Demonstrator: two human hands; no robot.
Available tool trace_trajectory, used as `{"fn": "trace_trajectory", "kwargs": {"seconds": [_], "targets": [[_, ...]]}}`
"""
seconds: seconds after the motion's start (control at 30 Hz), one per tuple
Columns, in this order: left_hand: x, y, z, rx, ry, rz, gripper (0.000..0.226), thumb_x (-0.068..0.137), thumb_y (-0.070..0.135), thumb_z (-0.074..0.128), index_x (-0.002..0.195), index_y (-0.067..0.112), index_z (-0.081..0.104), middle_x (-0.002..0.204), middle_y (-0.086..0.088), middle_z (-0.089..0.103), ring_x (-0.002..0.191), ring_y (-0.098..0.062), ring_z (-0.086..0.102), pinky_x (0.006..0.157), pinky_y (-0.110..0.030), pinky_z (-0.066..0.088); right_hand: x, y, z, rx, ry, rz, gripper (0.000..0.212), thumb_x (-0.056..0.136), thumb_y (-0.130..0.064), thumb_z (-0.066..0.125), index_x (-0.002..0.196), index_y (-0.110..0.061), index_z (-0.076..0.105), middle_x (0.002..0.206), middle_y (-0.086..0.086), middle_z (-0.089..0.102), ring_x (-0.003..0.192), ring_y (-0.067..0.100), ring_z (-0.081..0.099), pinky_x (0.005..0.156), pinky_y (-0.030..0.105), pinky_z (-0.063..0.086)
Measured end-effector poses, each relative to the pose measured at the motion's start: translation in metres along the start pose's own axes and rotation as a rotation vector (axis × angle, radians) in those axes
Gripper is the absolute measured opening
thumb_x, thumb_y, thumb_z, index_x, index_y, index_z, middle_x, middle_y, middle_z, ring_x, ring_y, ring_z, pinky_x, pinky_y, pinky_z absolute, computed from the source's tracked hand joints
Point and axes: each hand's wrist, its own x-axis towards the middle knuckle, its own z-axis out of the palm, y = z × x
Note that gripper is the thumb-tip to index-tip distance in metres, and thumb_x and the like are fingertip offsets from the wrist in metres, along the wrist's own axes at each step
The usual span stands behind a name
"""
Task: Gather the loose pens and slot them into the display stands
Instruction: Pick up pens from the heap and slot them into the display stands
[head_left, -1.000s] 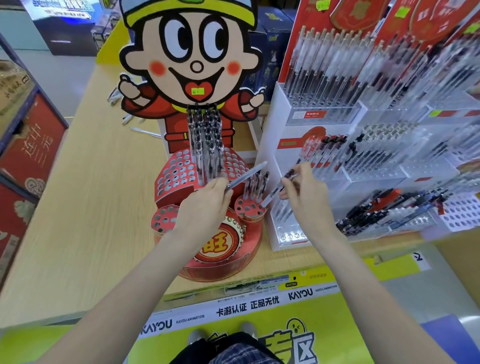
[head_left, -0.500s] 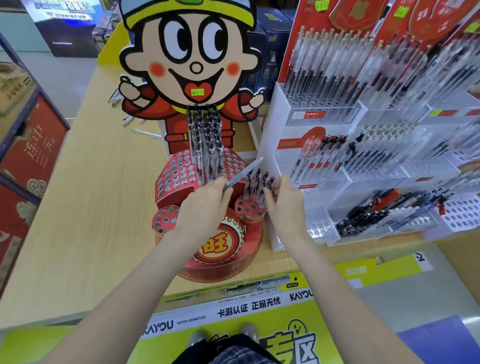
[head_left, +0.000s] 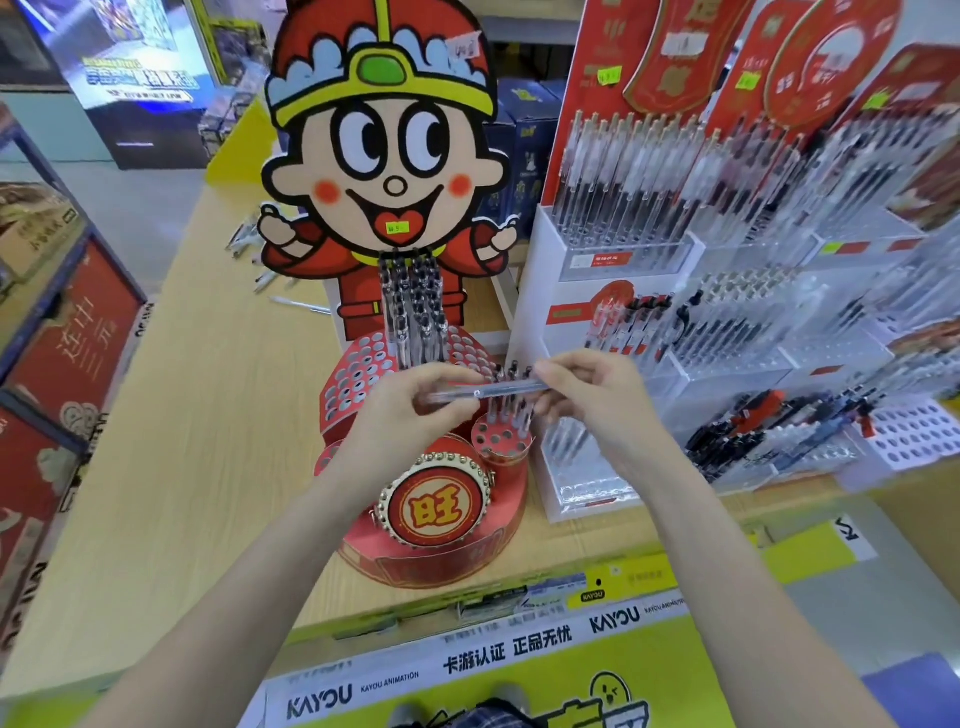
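1. My left hand (head_left: 415, 410) and right hand (head_left: 597, 400) both pinch one clear pen (head_left: 488, 391), holding it level between them.
2. The pen hangs just above the small round holder (head_left: 501, 441) on the red display stand (head_left: 441, 540), where a few pens already stand.
3. Behind, more pens (head_left: 413, 312) fill the stand's upper tier below the cartoon figure (head_left: 384, 171).
4. Loose pens (head_left: 270, 280) lie far back on the wooden table (head_left: 208, 415).
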Motion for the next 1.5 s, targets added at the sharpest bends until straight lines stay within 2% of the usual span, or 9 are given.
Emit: {"fn": "trace_trajectory", "kwargs": {"seconds": [0.1,0.23,0.37,0.6,0.87,1.0,1.17,1.33,1.5], "targets": [[-0.002,0.012,-0.004,-0.415,0.042,-0.105,0.013,0.084,0.011,0.065,0.094,0.018,0.068,0.082,0.009,0.071,0.067,0.005,0.059,0.061,-0.011,0.045,-0.009,0.005,-0.010,0.121,0.007,0.037,0.008,0.086,0.002,0.058,0.081,0.001,0.065,0.061,0.008,0.068,0.048,0.011,0.058,0.049,0.016,0.050],[-0.003,0.018,-0.003,-0.458,0.022,-0.102,0.008,0.084,0.016,0.063,0.085,0.022,0.068,0.079,0.017,0.069,0.067,0.005,0.058,0.063,-0.013,0.047,-0.013,0.009,-0.019,0.019,-0.011,0.058,0.006,0.085,-0.001,0.061,0.084,-0.003,0.066,0.070,0.007,0.071,0.060,0.015,0.064,0.060,0.021,0.054],[-0.001,0.021,-0.003,-0.334,0.032,-0.023,0.010,0.085,0.015,0.063,0.078,0.022,0.066,0.066,0.019,0.064,0.060,0.005,0.054,0.059,-0.010,0.044,-0.019,0.000,-0.019,-0.163,-0.090,-0.038,0.010,0.084,-0.009,0.064,0.089,-0.015,0.070,0.087,0.000,0.073,0.084,0.012,0.066,0.078,0.022,0.053],[0.015,0.025,0.007,-0.158,-0.005,0.074,0.005,0.085,0.016,0.066,0.081,0.015,0.068,0.070,0.011,0.067,0.064,0.003,0.059,0.062,-0.011,0.046,-0.016,-0.017,0.001,-0.322,-0.185,-0.175,0.023,0.078,-0.003,0.072,0.080,-0.024,0.064,0.068,-0.009,0.065,0.060,-0.001,0.059,0.059,0.011,0.047],[0.026,0.015,0.058,0.430,-0.032,0.362,0.019,0.091,0.010,0.055,0.106,0.011,0.065,0.100,0.001,0.064,0.093,-0.014,0.058,0.085,-0.028,0.046,-0.020,0.015,-0.090,-0.635,0.242,-0.163,0.025,0.081,-0.001,0.068,0.073,-0.016,0.049,0.069,0.001,0.063,0.070,0.019,0.065,0.071,0.028,0.052],[0.031,-0.007,0.102,0.589,-0.052,0.429,0.036,0.084,0.019,0.042,0.112,0.010,0.063,0.109,-0.005,0.064,0.099,-0.024,0.058,0.083,-0.042,0.050,-0.013,0.041,-0.124,-0.669,0.330,-0.121,0.036,0.085,-0.005,0.066,0.067,-0.025,0.043,0.067,0.001,0.065,0.055,0.000,0.062,0.062,0.007,0.046],[0.032,-0.027,0.136,0.805,-0.038,0.407,0.043,0.080,0.019,0.038,0.112,0.013,0.065,0.110,-0.003,0.066,0.102,-0.019,0.049,0.079,-0.036,0.047,0.010,0.078,-0.123,-0.643,0.252,-0.091,0.032,0.090,-0.009,0.060,0.071,-0.025,0.041,0.075,0.008,0.067,0.071,0.022,0.069,0.070,0.044,0.056],[0.020,-0.047,0.145,1.009,-0.037,0.343,0.047,0.076,0.017,0.042,0.116,0.012,0.065,0.107,-0.001,0.067,0.101,-0.020,0.047,0.080,-0.034,0.035,0.027,0.105,-0.122,-0.676,0.144,-0.131,0.010,0.093,-0.012,0.056,0.088,-0.007,0.050,0.079,0.015,0.067,0.073,0.030,0.067,0.069,0.048,0.054],[0.011,-0.044,0.152,0.989,-0.039,0.241,0.056,0.066,0.003,0.074,0.121,0.010,0.062,0.107,-0.003,0.067,0.096,-0.028,0.060,0.074,-0.040,0.052,0.038,0.107,-0.124,-0.740,0.104,-0.176,0.010,0.094,-0.015,0.054,0.087,-0.011,0.048,0.076,0.015,0.065,0.071,0.030,0.066,0.064,0.047,0.054]]}}
